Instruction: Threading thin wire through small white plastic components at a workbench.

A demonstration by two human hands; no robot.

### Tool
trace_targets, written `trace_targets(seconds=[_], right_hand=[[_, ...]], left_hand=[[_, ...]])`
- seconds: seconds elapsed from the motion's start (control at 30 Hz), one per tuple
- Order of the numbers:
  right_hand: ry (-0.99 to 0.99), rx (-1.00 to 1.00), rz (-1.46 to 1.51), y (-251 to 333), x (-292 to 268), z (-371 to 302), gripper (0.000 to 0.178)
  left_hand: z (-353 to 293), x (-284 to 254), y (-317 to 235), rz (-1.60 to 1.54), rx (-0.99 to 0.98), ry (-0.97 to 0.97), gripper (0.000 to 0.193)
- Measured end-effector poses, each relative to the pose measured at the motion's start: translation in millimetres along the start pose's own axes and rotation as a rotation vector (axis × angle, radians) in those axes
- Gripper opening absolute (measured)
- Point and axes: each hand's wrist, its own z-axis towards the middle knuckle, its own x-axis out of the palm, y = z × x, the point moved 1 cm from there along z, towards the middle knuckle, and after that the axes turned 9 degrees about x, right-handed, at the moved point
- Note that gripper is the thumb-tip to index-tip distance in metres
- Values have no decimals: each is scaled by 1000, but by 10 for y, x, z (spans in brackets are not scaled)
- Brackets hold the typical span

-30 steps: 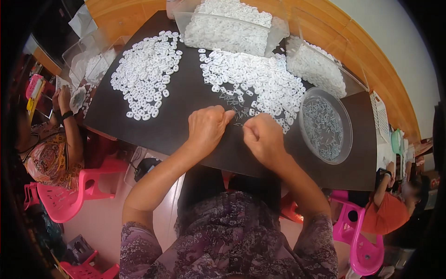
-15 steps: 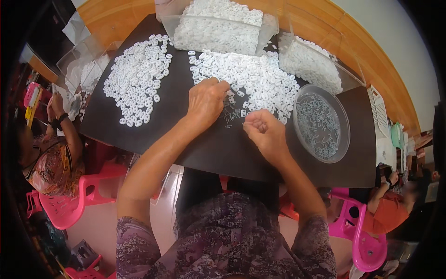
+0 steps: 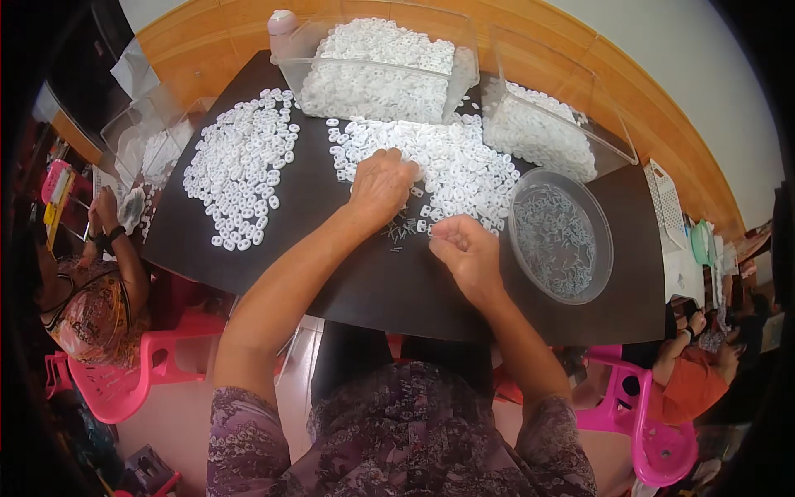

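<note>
My left hand (image 3: 383, 189) is closed with curled fingertips pointing down at the near edge of a heap of small white oval two-holed pieces (image 3: 464, 161). Whatever those fingers grip is hidden. My right hand (image 3: 469, 255) is pinched, thumb against forefinger, just to the right of some loose little grey metal pins or screws (image 3: 397, 236); the thing in the pinch is too small to name. A second spread of white oval pieces (image 3: 240, 166) lies left of my left arm. On the right stands a round clear tray (image 3: 609, 244) holding many more of the grey metal bits.
Two clear plastic bins, a middle one (image 3: 465, 81) and a right one (image 3: 617, 151), hold white pieces at the dark table's (image 3: 397, 302) back. A pink-capped bottle (image 3: 282, 26) stands behind. People work at both sides, near pink chairs (image 3: 116, 389).
The whole view has shifted, with the table lower in the picture. Relative to the heap, my left hand has moved slightly forward and right. My right hand stays beside the metal bits, still pinched.
</note>
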Motion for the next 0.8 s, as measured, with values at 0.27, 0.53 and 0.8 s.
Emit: trace_targets(seconds=[0.27, 0.53, 0.8], right_hand=[[-24, -21, 26, 7, -28, 18, 14], [-25, -19, 115, -19, -14, 28, 13], [-43, -17, 72, 13, -1, 13, 13]], left_hand=[[23, -40, 1, -135, 6, 41, 8], [35, 33, -160, -29, 160, 78, 4], [190, 35, -97, -31, 21, 269, 9]])
